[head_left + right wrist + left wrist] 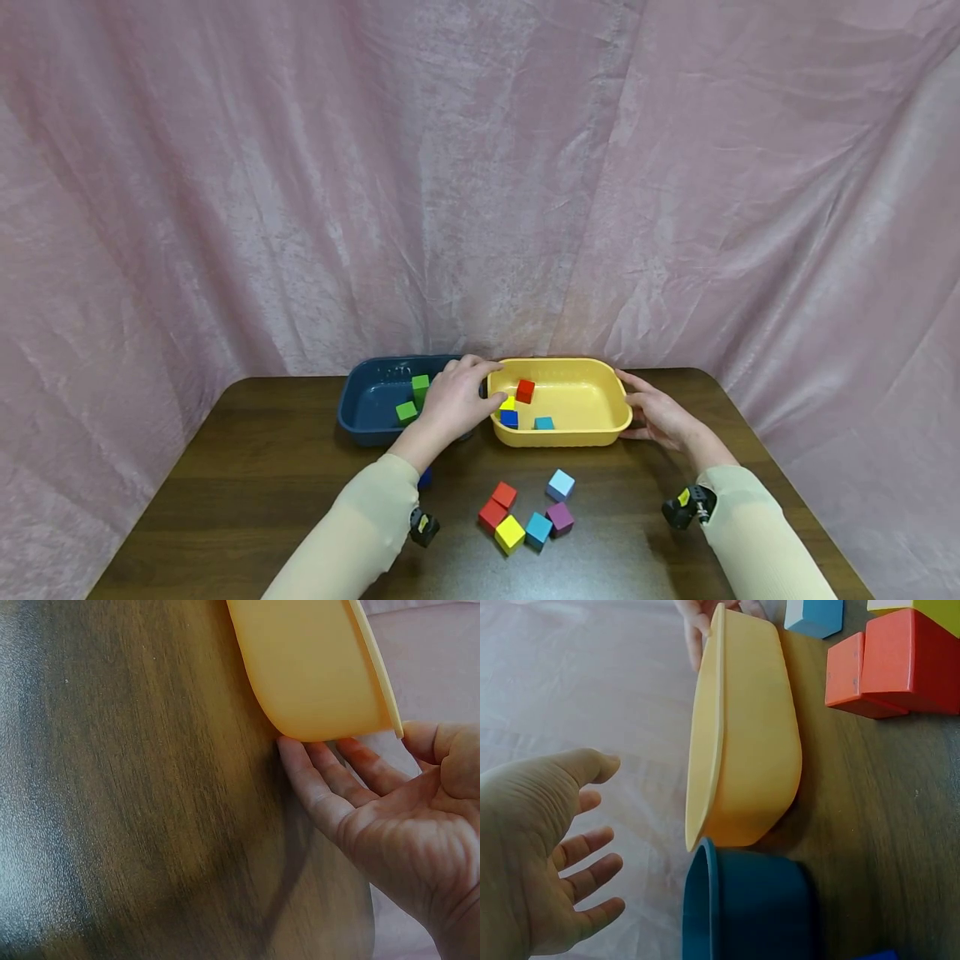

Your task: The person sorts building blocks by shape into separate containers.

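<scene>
In the head view my left hand hovers over the meeting ends of the dark blue tray and the yellow tray. Its fingers are spread and hold nothing; the left wrist view shows them apart from both trays. My right hand touches the yellow tray's right end, fingertips against the outer wall and thumb by the rim. Inside the yellow tray lie a red cube, a yellow cube, a blue cube and a light blue cube. Green cubes sit in the blue tray, partly hidden by my left hand.
On the wooden table, before the trays, lie red cubes, a yellow cube, a teal cube, a purple cube and a pale blue cube. My left forearm partly hides a dark blue cube. A pink curtain hangs behind.
</scene>
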A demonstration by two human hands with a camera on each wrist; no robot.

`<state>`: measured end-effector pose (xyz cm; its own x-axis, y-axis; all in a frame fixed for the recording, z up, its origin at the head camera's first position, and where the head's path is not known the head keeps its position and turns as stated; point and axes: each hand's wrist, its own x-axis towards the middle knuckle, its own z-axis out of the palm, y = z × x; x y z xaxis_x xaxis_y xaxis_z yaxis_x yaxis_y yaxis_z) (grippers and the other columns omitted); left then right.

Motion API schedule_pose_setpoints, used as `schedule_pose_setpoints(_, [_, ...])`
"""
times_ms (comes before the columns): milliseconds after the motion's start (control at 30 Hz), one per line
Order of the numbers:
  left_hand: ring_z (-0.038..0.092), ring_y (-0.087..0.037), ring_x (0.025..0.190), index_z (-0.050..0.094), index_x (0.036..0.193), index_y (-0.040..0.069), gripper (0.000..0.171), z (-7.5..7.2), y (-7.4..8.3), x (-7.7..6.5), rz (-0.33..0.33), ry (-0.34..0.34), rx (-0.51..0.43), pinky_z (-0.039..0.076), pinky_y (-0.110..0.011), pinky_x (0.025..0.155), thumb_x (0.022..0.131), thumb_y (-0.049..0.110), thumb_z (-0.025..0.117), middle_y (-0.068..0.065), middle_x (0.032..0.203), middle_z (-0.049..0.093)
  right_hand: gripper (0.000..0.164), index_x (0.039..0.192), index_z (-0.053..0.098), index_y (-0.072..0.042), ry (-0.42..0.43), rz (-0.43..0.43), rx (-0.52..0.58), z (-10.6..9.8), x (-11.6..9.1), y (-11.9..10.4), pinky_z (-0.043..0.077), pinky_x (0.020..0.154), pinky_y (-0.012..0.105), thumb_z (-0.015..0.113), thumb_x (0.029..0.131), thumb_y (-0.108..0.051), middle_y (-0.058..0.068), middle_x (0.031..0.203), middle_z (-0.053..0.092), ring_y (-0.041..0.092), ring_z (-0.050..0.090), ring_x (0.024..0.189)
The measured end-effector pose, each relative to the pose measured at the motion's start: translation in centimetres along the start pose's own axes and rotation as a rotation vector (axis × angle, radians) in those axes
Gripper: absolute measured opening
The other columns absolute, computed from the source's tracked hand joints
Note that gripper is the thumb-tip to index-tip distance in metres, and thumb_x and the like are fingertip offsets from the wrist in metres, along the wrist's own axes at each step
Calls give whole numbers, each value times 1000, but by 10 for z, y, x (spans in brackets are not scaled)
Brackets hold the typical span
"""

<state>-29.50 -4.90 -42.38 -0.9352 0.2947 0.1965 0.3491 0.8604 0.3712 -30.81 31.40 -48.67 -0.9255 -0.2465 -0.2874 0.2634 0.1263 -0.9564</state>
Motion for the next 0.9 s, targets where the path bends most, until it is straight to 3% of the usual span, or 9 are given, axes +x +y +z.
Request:
schedule_pose_setpoints(433, [53, -26, 118, 64, 140, 28, 52, -12, 1, -6, 34, 22, -19, 48, -46, 97, 93, 46, 74, -3, 133, 59, 65, 166, 8, -21, 3, 0, 6, 0, 1, 1, 47, 99, 62, 35, 109, -10, 31, 156, 27, 46, 44, 135])
schedule_pose_setpoints(900, [54, -25, 117, 64, 140, 29, 52, -29, 3, -21, 79, 73, -33, 50, -44, 94, 92, 48, 74, -1, 132, 60, 65, 166, 7, -21, 0, 6, 14, 0, 2, 2, 49, 98, 60, 35, 109, -10, 30, 158, 25, 45, 43, 136])
